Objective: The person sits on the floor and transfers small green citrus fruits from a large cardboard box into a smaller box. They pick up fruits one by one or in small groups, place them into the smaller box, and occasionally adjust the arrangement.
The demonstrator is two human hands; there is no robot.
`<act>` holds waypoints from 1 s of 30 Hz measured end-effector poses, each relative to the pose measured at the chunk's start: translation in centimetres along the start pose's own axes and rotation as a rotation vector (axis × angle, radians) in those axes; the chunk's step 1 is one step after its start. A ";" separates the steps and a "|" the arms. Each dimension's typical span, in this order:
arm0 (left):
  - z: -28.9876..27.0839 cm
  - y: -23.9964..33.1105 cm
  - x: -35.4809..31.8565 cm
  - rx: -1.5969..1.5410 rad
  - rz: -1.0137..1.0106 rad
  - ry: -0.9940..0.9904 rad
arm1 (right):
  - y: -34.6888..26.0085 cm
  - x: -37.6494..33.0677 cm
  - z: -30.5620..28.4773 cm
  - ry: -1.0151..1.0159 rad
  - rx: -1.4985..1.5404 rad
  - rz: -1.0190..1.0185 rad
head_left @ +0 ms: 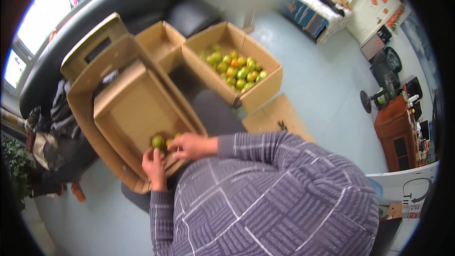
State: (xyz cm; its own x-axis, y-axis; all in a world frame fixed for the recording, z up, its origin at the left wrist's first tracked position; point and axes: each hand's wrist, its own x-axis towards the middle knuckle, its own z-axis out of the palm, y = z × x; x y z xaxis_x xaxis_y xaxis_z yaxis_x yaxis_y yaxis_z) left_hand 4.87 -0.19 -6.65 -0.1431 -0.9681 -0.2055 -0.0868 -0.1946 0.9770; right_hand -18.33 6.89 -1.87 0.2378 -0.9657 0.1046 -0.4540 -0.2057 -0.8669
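Observation:
My left hand [154,167] and my right hand [193,146] are close together at the near end of a shallow cardboard tray [135,102]. A round green tomato [158,141] sits at my left fingertips, which are closed against it. Just beside it, the fingers of my right hand are bent inward and closed. Parts of smaller green fruit show around them, and what they grip is hidden. The tray rests inside a larger cardboard box [83,99] tilted by my lap.
An open cardboard box [265,64] of green and orange tomatoes [237,68] stands beyond my knee. Behind the tray is another open box [159,40]. A flat cardboard piece [277,116] lies right of my leg. A black sofa [142,0] runs along the window; a fan [374,99] stands far right.

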 end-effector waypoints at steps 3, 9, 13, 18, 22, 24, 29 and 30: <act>0.1 0.2 -0.2 0.070 0.038 -0.088 | 0.1 -0.1 -0.3 -0.022 -0.019 -0.004; 1.2 0.7 -0.6 0.193 0.168 -0.122 | -2.2 -0.3 -1.6 -0.020 -0.023 0.003; 1.0 1.4 -1.1 0.261 0.186 -0.121 | -2.2 -0.5 -5.9 0.308 -0.042 -0.130; 1.3 1.6 -1.4 0.358 0.229 -0.124 | 5.3 1.4 -19.5 0.827 -0.071 0.139; 1.5 1.7 -1.4 0.340 0.241 -0.117 | 12.9 1.6 -27.4 0.718 -0.479 0.446; 1.4 1.8 -1.5 0.367 0.254 -0.102 | 15.4 0.6 -28.3 0.540 -0.586 0.606; 1.3 2.1 -1.7 0.384 0.255 -0.118 | 17.6 -1.4 -27.2 0.335 -0.733 0.841; 1.3 2.0 -1.7 0.416 0.253 -0.103 | 17.8 -1.5 -27.0 0.320 -0.777 0.871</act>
State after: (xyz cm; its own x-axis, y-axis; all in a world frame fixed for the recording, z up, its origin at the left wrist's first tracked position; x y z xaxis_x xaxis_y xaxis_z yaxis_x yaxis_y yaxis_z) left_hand 3.61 1.30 -4.37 -0.3051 -0.9523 0.0100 -0.4198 0.1439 0.8961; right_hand -49.92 0.35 -4.34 -0.5783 -0.8006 -0.1572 -0.7767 0.5992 -0.1941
